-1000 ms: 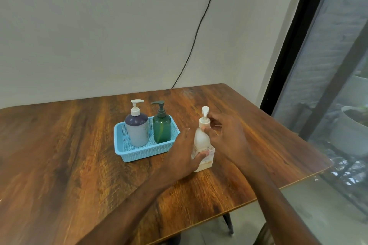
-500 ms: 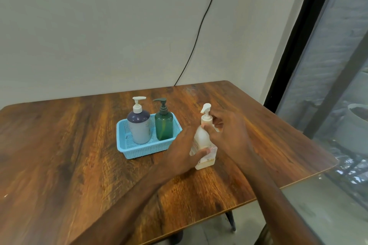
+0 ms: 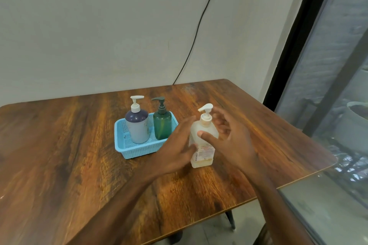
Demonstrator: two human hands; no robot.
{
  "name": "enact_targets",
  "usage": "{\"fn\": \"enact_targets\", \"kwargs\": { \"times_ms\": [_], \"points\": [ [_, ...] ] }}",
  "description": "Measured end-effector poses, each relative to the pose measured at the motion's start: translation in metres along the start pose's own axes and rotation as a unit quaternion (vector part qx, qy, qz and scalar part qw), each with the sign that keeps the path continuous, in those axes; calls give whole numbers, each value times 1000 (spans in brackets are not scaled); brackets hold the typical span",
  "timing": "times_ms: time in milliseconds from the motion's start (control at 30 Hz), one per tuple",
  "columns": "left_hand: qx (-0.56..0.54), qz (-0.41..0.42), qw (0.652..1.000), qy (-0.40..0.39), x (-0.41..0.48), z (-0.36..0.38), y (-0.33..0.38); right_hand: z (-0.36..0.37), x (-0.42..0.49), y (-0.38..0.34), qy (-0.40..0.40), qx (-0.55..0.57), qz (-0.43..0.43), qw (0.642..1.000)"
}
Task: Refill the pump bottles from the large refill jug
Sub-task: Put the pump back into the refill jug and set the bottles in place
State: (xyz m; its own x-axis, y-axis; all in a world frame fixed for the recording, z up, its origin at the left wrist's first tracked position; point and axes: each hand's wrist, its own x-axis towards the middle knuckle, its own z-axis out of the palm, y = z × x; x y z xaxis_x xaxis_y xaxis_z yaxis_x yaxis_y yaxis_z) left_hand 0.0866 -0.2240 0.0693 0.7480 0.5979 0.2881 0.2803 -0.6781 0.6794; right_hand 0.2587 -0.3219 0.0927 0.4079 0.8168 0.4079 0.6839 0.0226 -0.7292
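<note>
A clear pump bottle (image 3: pixel 205 153) with a white pump head and a little pale liquid at the bottom stands on the wooden table (image 3: pixel 59 155). My left hand (image 3: pixel 177 145) wraps its left side, thumb on the label. My right hand (image 3: pixel 231 141) is on its right side. Its thumb presses the bottle's shoulder and its blurred fingers are spread behind the neck. In a blue basket (image 3: pixel 137 153) to the left stand a white bottle with a dark purple top (image 3: pixel 138 127) and a green bottle (image 3: pixel 162 125). No refill jug is in view.
The table's right edge and rounded front corner (image 3: pixel 330 161) lie close to the bottle. Beyond them is a dark-framed glass wall (image 3: pixel 298 45). A black cable (image 3: pixel 199 26) runs down the pale wall behind the table.
My right hand slid down from the pump collar to the bottle's shoulder and its fingers spread. The pump head turned to point left. The bottle stayed in place.
</note>
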Motion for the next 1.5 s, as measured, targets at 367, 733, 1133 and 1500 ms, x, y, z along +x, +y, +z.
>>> {"fn": "enact_targets", "kwargs": {
  "times_ms": [367, 733, 1133, 1500],
  "points": [
    [-29, -14, 985, 170, 35, 2, 23, 41, -22, 30, -20, 64, 100, 993],
    [-59, 19, 976, 208, 47, 6, 14, 44, -18, 47, -23, 117, 64, 991],
    [-107, 104, 989, 23, 62, -17, 3, 53, -19, 58, -17, 150, 39, 988],
    [-103, 57, 991, 65, 72, -13, 3, 56, -18, 59, -15, 167, 49, 985]
  ]
}}
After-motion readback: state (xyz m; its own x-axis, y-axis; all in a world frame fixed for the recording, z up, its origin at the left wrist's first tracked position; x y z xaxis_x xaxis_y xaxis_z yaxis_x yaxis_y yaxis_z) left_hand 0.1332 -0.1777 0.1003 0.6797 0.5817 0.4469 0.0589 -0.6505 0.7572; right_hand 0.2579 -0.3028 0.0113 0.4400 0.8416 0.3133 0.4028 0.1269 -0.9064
